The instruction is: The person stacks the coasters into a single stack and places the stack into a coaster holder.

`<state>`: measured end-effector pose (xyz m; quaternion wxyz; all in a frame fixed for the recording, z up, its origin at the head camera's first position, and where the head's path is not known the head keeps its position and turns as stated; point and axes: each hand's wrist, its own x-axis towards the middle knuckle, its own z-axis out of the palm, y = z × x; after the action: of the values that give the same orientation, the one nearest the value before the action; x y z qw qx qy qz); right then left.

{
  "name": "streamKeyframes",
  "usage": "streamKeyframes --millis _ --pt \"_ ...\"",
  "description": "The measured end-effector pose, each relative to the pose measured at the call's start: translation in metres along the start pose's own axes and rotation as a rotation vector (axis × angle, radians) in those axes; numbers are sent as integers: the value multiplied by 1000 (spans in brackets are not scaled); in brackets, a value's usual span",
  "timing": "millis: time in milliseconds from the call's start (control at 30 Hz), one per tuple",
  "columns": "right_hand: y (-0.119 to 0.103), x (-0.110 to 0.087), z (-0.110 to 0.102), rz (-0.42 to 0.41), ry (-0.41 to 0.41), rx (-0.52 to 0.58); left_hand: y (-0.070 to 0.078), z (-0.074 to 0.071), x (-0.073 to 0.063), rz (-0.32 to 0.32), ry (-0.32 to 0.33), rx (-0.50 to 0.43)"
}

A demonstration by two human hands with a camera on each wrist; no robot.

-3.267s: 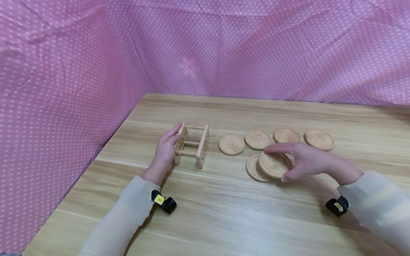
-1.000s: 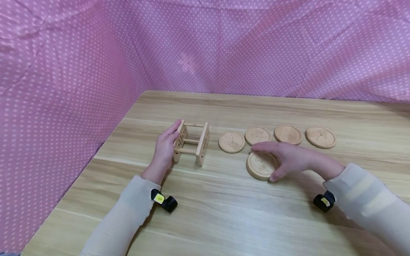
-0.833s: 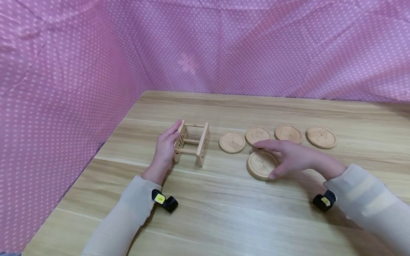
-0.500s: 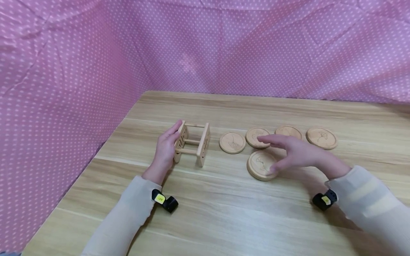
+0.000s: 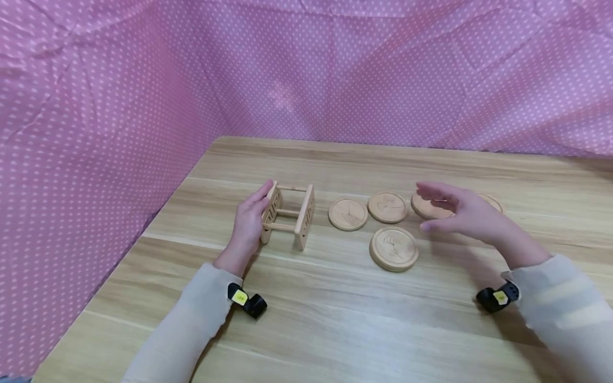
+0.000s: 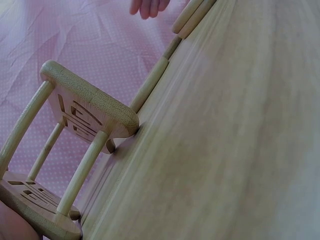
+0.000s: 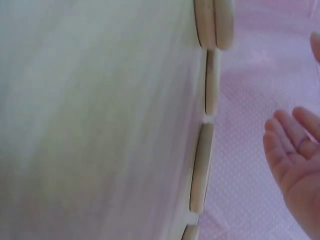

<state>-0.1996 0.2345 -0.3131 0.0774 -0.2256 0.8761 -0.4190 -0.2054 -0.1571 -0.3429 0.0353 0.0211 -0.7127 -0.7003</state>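
Note:
My left hand (image 5: 246, 224) holds the wooden coaster rack (image 5: 304, 219) by its left end panel, fingers along the panel's outer side. Round rods join the rack's two cut-out panels, with no coaster between them. My right hand (image 5: 474, 217) hovers at the right with fingers and thumb spread, nothing between them. A stack of two round wooden coasters (image 5: 394, 249), the top one engraved with a ginkgo leaf, lies in front of the row. Below my right hand, the third coaster (image 5: 428, 206) and the right-end coaster (image 5: 492, 202) are partly hidden.
Two more coasters lie flat at the row's left: a leftmost coaster (image 5: 348, 215) beside the rack and a second coaster (image 5: 387, 207). Everything stands on a wood-grain table (image 5: 306, 324). A pink dotted cloth (image 5: 335, 69) hangs behind and to the left.
My right hand has set one coaster squarely on another, let go, and moved right and up, over the right part of the row. My left hand and the rack have stayed put.

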Motion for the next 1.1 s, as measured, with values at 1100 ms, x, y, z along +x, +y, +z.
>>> streamKeyframes --millis 1100 --pt "65 -25 -49 432 214 58 -1 0 1 19 -7 -12"
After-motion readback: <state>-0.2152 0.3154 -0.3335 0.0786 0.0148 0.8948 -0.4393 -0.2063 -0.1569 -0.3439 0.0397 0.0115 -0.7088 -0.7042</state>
